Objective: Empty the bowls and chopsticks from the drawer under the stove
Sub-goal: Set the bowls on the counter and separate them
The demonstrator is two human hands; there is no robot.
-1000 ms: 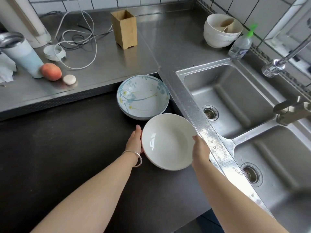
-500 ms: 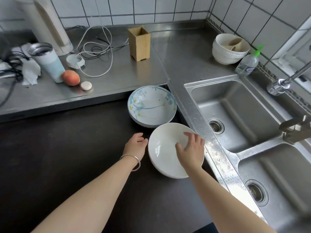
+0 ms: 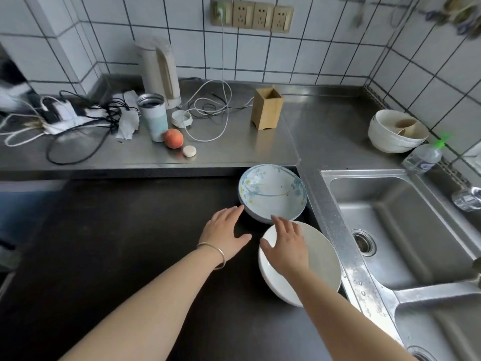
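Note:
A plain white bowl [image 3: 320, 259] rests on the black stove top [image 3: 117, 243] beside the sink. Just behind it stands a blue-flowered bowl [image 3: 273, 191], stacked on another. My right hand [image 3: 286, 246] hovers flat over the white bowl's left half with fingers spread, holding nothing. To the left of both bowls, my left hand [image 3: 225, 231], a bangle on its wrist, is open above the stove top, its fingertips close to the flowered bowl's rim. An empty wooden chopstick holder [image 3: 266, 108] stands on the steel counter [image 3: 221, 152]. The drawer is out of view.
A double steel sink [image 3: 406, 230] lies to the right. White bowls [image 3: 395, 134] with cups inside and a soap bottle [image 3: 424, 156] sit in the far right corner. A kettle [image 3: 160, 71], tumbler [image 3: 153, 117], peach [image 3: 173, 138], lid and tangled cables crowd the back left counter.
Both hands let go of the white bowl, which now rests on the stove top. The hands lifted and opened. The view tilted up toward the wall.

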